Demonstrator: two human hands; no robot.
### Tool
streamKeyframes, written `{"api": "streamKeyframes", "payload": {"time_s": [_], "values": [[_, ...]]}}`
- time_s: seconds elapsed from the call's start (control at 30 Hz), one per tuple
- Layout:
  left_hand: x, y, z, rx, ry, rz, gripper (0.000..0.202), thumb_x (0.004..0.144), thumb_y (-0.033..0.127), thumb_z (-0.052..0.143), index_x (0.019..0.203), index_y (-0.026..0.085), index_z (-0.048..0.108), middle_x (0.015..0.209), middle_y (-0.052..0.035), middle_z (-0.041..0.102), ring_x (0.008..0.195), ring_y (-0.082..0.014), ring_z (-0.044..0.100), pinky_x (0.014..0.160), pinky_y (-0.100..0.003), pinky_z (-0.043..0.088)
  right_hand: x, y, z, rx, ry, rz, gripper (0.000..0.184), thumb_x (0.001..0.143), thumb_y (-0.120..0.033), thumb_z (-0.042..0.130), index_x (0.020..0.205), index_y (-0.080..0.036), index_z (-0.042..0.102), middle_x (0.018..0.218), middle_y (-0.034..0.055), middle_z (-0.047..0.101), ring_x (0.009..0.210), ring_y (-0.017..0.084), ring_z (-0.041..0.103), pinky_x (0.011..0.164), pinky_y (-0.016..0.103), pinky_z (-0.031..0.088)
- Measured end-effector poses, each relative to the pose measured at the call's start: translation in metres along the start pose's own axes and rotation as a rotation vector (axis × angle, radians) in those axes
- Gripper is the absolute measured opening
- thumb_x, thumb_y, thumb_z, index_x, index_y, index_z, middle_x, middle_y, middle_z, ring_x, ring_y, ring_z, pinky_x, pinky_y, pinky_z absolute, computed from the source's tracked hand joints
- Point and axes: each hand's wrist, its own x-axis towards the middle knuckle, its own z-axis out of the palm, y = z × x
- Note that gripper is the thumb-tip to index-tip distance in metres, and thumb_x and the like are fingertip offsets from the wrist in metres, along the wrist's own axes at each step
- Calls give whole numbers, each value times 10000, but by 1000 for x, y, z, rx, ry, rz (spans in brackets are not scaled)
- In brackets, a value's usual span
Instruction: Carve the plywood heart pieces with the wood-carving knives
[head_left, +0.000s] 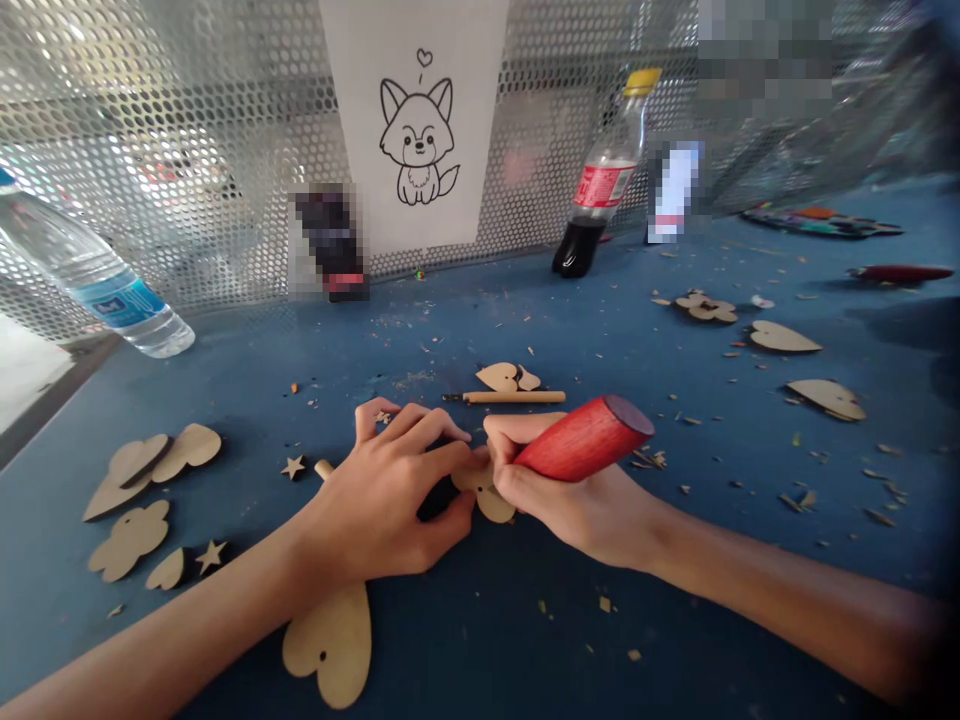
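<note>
Between my two hands lies a small wooden cutout (495,506) with rounded lobes and a tiny hole, partly hidden by my fingers. My left hand (397,490) pinches its left edge against the blue table. Wrapped in my right hand (551,490) is a carving tool with a thick red wooden handle (589,437); its tip is hidden behind my fingers at the cutout. Just beyond my hands lies a thin wooden-handled tool (517,397) beside a heart piece (497,376). Under my left wrist a larger wooden heart (334,645) with a hole sticks out.
Wooden hearts (191,450), a flower-shaped piece (131,540) and stars (212,556) lie at left. Wood chips (802,500) litter the right. Along the mesh panel (247,130) stand a water bottle (124,290), a cola bottle (600,190) and a fox drawing (420,140).
</note>
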Motion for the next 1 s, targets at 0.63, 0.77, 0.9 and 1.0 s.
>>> {"api": "streamKeyframes", "payload": {"time_s": [0.63, 0.77, 0.9, 1.0], "values": [[1, -2, 0, -8, 6, 1, 222, 832, 236, 571, 1003, 251, 712, 1088, -22, 673, 1015, -236, 600, 954, -479, 259, -3, 8, -4, -18, -24, 12, 230, 719, -215, 497, 587, -227, 309, 517, -56, 382, 517, 106, 322, 492, 274, 248], [2, -3, 1, -3, 15, 2, 220, 834, 246, 572, 1002, 254, 714, 1077, -21, 672, 1003, -238, 600, 952, -477, 262, -5, 9, -2, -32, 9, 11, 231, 713, -206, 498, 570, -221, 318, 512, -48, 391, 509, 107, 314, 486, 276, 231], [1, -3, 2, -7, 32, 1, 209, 823, 256, 573, 982, 251, 709, 1073, -18, 671, 1002, -248, 606, 943, -490, 274, -5, 11, -2, -94, 22, 11, 269, 756, -223, 505, 581, -222, 301, 522, -36, 385, 514, 114, 310, 485, 289, 219], [0, -2, 3, -26, 33, -13, 192, 824, 256, 572, 965, 254, 702, 1054, -12, 679, 994, -249, 612, 943, -506, 274, -5, 15, -5, -138, -18, -31, 292, 806, -241, 496, 612, -224, 279, 537, -34, 382, 516, 117, 308, 486, 298, 226]]}}
